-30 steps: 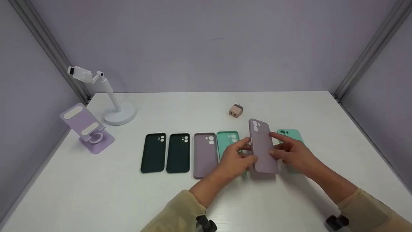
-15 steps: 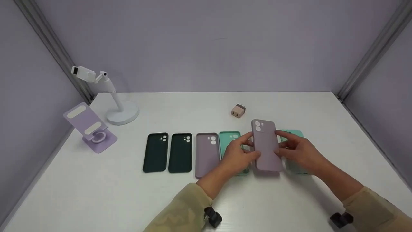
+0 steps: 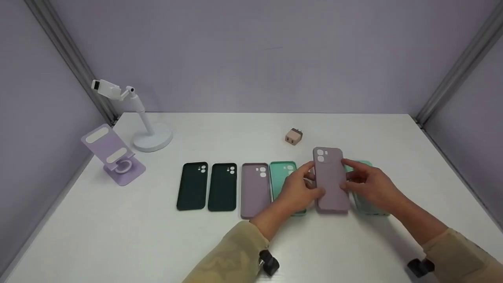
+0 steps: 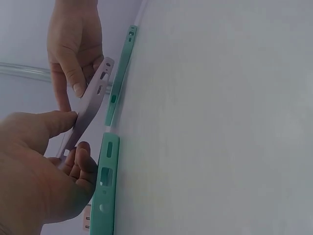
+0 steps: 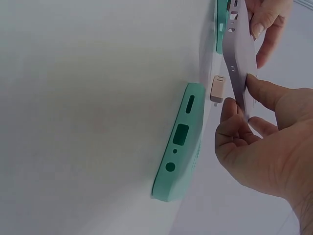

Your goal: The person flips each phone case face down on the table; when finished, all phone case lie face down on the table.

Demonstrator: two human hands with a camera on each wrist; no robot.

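A mauve phone case (image 3: 331, 181), its back toward the head camera and its camera cutouts at the top left, is held by its two long sides. My left hand (image 3: 299, 188) pinches the left edge, thumb on the back and fingers behind. On the opposite edge my right hand (image 3: 371, 184) pinches in the same way. The wrist views show the case raised over the table. Partly under my left hand lies a teal case (image 3: 279, 173), inner side up. Another teal case (image 5: 178, 147) lies beneath my right hand, back side up and partly covered.
Left of the hands, a second mauve case (image 3: 254, 188) and two dark green cases (image 3: 192, 186) (image 3: 223, 188) lie in the same row. A pink charger plug (image 3: 294, 136) sits behind. A white stand (image 3: 153, 137) and a purple phone stand (image 3: 125, 169) occupy the table's left side.
The held mauve case has turned slightly, from a lean toward nearly straight. Both hands keep their pinch on its sides. The whole head view has shifted slightly.
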